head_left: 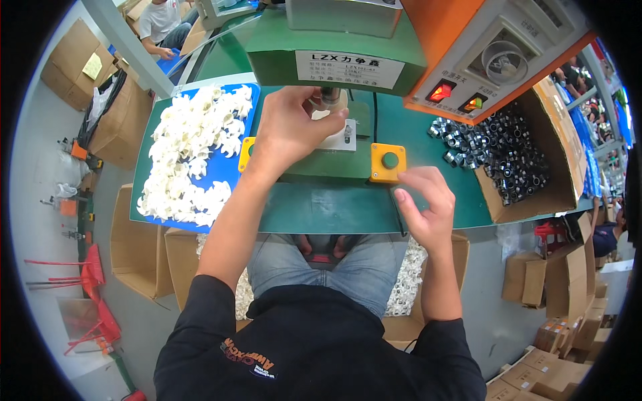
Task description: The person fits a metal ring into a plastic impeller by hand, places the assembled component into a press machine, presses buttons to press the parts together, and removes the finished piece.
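Note:
My left hand (289, 125) reaches under the green press head (338, 60), its thumb and fingers curled around the spot below the metal ram (330, 95). Whatever lies in its fingertips is mostly hidden by the hand. Below the ram is a pale metal plate (345, 142) on the green press base (328, 166). My right hand (428, 204) hovers by the table's front edge with nothing in it, thumb and fingers apart. It is just right of a yellow button box (388, 162) with a green push button. Another yellow button box (246, 154) is partly covered by my left forearm.
On the left, a blue tray (219, 172) carries a heap of white plastic parts (194, 144). To the right, an open cardboard box (495, 200) holds many dark metal rings (511, 157), some spilling onto the green table (301, 212). An orange control box (445, 57) with lit switches stands above them.

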The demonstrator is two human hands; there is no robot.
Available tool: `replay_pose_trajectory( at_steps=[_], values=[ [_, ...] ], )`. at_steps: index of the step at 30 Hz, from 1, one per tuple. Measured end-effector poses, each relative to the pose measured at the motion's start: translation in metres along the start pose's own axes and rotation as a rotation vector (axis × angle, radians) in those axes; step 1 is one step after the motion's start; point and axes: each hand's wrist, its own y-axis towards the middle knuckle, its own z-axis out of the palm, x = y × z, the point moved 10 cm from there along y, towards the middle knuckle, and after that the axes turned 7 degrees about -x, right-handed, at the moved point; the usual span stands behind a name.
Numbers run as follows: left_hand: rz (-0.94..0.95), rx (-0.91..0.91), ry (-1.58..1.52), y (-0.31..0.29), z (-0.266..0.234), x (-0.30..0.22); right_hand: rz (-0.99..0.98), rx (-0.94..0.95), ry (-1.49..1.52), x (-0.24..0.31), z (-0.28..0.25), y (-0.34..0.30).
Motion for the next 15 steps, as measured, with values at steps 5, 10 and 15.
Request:
replay_pose_trajectory(
  at_steps=[5, 10, 15],
  values=[
    [0.069, 0.061, 0.043, 0.005, 0.001, -0.008, 0.021, 0.003, 0.000, -0.004, 0.002, -0.006],
    [-0.015, 0.084, 0.028, 0.005, 0.001, 0.004, -0.001, 0.034, -0.035, -0.013, 0.011, -0.009],
    [0.340, -0.137, 0.259, -0.025, -0.028, -0.021, 0.010, 0.025, -0.258, -0.027, 0.025, -0.009]
  ],
)
